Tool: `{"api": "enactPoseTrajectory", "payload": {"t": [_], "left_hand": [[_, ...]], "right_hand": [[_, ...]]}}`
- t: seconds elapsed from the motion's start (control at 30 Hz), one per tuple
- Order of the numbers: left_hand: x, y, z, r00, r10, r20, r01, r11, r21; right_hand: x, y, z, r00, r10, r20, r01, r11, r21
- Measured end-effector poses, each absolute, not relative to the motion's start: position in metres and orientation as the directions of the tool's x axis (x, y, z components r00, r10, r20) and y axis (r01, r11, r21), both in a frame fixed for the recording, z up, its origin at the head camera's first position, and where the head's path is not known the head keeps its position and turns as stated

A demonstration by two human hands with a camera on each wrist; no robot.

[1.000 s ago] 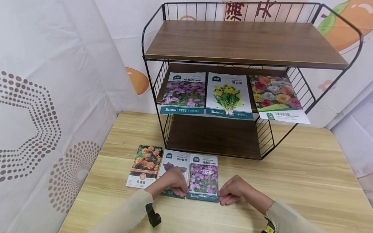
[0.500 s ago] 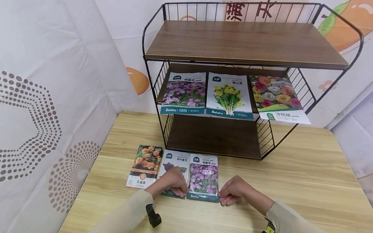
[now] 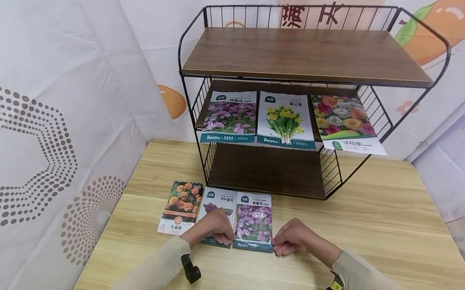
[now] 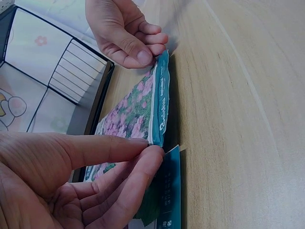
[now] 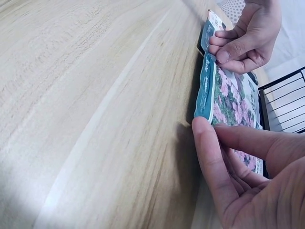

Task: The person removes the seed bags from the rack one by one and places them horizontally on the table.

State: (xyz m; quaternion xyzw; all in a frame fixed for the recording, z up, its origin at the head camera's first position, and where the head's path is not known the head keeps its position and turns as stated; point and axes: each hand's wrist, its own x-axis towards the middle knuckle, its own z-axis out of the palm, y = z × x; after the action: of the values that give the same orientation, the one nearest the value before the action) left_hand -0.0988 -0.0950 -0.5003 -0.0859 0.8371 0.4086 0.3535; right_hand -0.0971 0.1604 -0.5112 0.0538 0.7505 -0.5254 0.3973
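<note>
A seed packet with purple flowers (image 3: 253,221) lies on the table in front of the rack, rightmost of three in a row. My left hand (image 3: 218,228) pinches its near left corner between thumb and forefinger, as the left wrist view shows. At the near right corner, my right hand (image 3: 291,237) pinches the same packet; thumb and forefinger meet on its teal edge (image 5: 205,90) in the right wrist view. Beneath my left hand lies the purple-leaf packet (image 3: 220,197), partly hidden by that hand. Left of it lies an orange-flower packet (image 3: 182,205).
A black wire rack with brown shelves (image 3: 305,50) stands at the back of the table (image 3: 394,230). Its middle shelf bears a purple-flower packet (image 3: 232,117), a yellow-flower packet (image 3: 287,119) and a mixed-flower packet (image 3: 347,122), their near ends overhanging the shelf edge. The bottom shelf (image 3: 267,169) sits close behind the row.
The head view has shifted very slightly. Both hands and the purple-flower packet between them stay in place.
</note>
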Motion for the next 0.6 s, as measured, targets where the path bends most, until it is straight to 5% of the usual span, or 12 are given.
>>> {"api": "enactPoseTrajectory", "payload": {"t": [0.6], "left_hand": [[-0.121,-0.114,-0.459,-0.754,0.296,-0.587,-0.373,0.542,0.753]], "right_hand": [[-0.117,0.151,-0.443,-0.699,-0.47,-0.539,0.382,0.391,-0.837]]}}
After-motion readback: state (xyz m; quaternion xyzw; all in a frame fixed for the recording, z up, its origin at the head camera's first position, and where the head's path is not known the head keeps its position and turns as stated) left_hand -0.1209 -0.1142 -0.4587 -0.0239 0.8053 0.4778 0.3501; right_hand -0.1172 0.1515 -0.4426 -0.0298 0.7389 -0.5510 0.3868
